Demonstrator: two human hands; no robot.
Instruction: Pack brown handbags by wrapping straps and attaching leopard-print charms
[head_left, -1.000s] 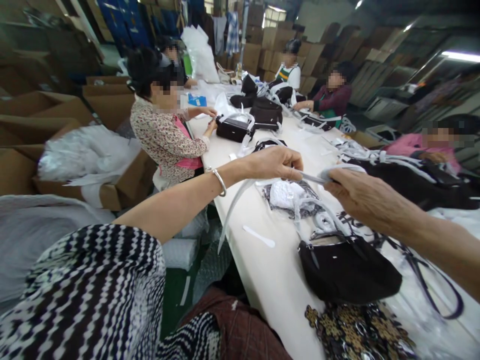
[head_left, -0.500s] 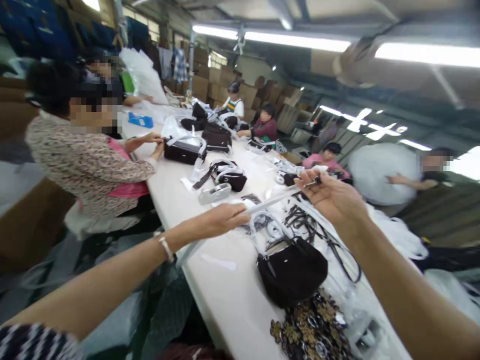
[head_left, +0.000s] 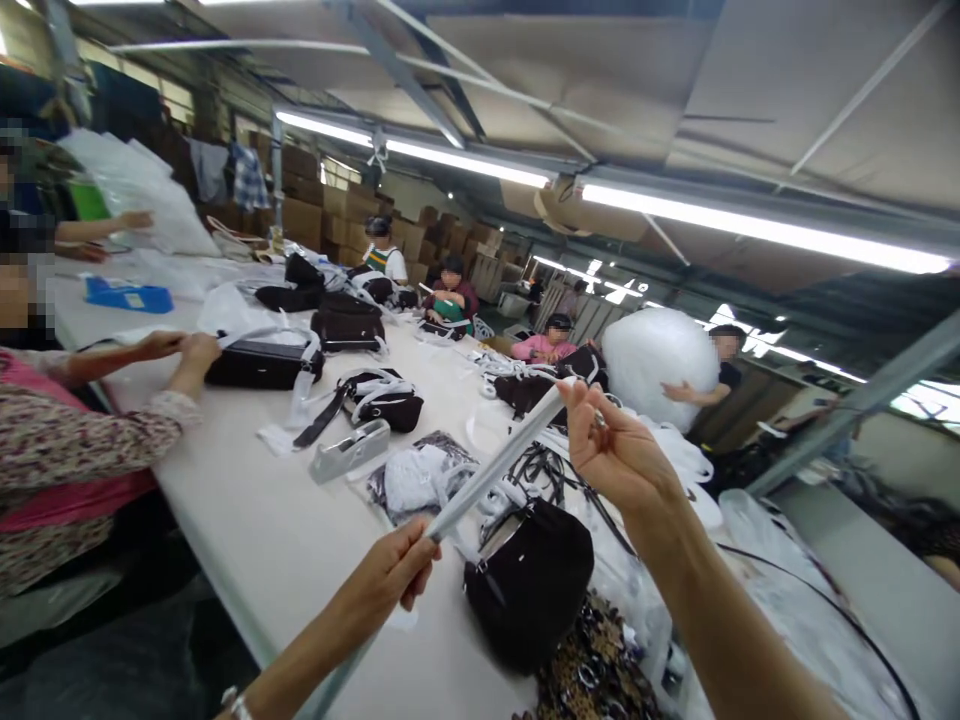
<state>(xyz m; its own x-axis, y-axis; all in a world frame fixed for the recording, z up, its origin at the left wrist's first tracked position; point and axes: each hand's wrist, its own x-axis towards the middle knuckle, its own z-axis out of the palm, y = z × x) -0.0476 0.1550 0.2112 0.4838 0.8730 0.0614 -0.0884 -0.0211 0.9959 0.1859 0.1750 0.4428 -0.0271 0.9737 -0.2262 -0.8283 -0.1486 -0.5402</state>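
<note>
A long strap wrapped in whitish film (head_left: 499,462) stretches slantwise between my two hands above the table. My left hand (head_left: 399,568) is closed around its lower part, and the tail hangs down past the table edge. My right hand (head_left: 616,450) pinches the upper end, where a small piece of shiny metal shows at the fingers. Below the strap sits a black handbag (head_left: 529,585) with its handle wrapped in white. Brown flower-shaped charms with rings (head_left: 592,665) are heaped in front of the bag. Dark thin straps (head_left: 544,470) lie tangled behind it.
A grey tape dispenser (head_left: 351,452) and more black bags (head_left: 386,400) stand on the white table (head_left: 217,520). At the left, a co-worker's hands (head_left: 184,352) touch a boxy black bag (head_left: 262,362). Another person holds a big plastic-wrapped bundle (head_left: 660,365). Several others sit further back.
My view has swung right and up. The strap now slants more steeply, with my left hand lower and my right hand at its raised end.
</note>
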